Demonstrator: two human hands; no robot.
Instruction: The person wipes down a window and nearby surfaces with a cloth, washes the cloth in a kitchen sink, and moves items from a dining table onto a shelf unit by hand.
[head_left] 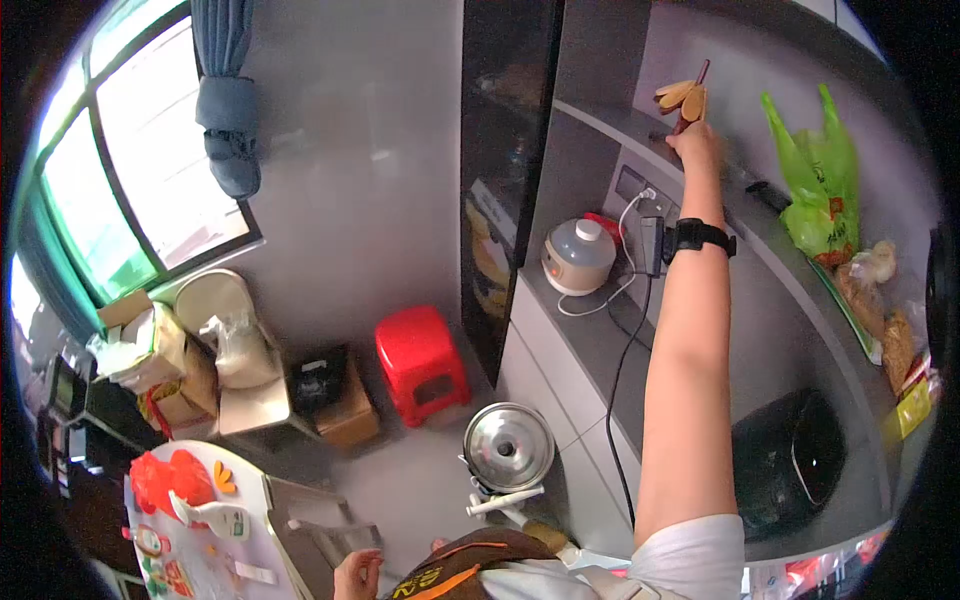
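My right hand (697, 145) reaches far up to the grey upper shelf, with a black band on its wrist. Its fingers are closed round the dark reddish-brown lower part of a bunch of tan, oval, wooden-looking pieces (692, 102). A thin dark stick rises from the bunch; its exact kind is unclear. To the right on the same shelf stands a green plastic bag (825, 190), with packaged food beside it. My left hand (358, 575) is low at the bottom edge, partly cut off. Its fingers are curled in, and nothing shows in them.
Below the shelf, a small white appliance (578, 258) is on the counter, with cables hanging near my arm. A black appliance (790, 465) sits at right. On the floor are a lidded steel pot (508, 448) and a red stool (420, 360). A cluttered white table (255, 500) stands left.
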